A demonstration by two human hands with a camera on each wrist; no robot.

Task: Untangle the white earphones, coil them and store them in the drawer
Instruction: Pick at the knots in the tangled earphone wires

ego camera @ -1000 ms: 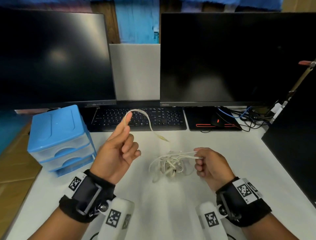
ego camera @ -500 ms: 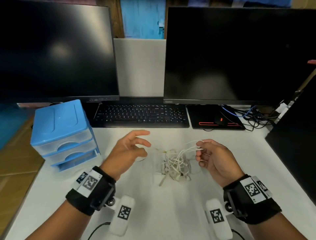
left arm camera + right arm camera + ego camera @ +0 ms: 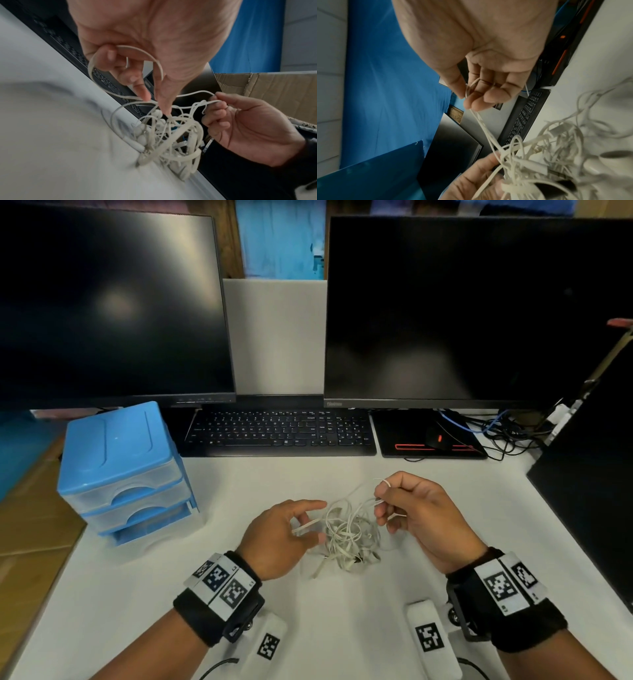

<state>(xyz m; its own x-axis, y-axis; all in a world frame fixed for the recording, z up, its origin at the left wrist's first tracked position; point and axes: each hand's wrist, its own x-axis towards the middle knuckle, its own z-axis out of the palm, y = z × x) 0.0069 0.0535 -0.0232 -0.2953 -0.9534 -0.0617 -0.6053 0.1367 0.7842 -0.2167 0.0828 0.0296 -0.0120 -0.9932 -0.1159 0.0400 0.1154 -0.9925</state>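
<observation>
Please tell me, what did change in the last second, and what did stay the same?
The left hand came down from its raised position to the tangled earphones and now holds a flat cable loop. The right hand keeps pinching thin strands at the tangle's right side. The blue drawer unit stays shut; the tangle remains on the table.

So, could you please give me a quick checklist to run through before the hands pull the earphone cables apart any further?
1. Right hand has a firm pinch on a thin strand: ok, thumb and fingers close on a loop of it.
2. Left hand has its own strand: ok, a flat white cable loops over its fingers.
3. White earphones untangled: not ok, a knotted bundle lies on the table between the hands.
4. Which strand leads to which plug or earbud: cannot tell.
5. Blue drawer unit open to receive them: not ok, all drawers look shut.
</observation>
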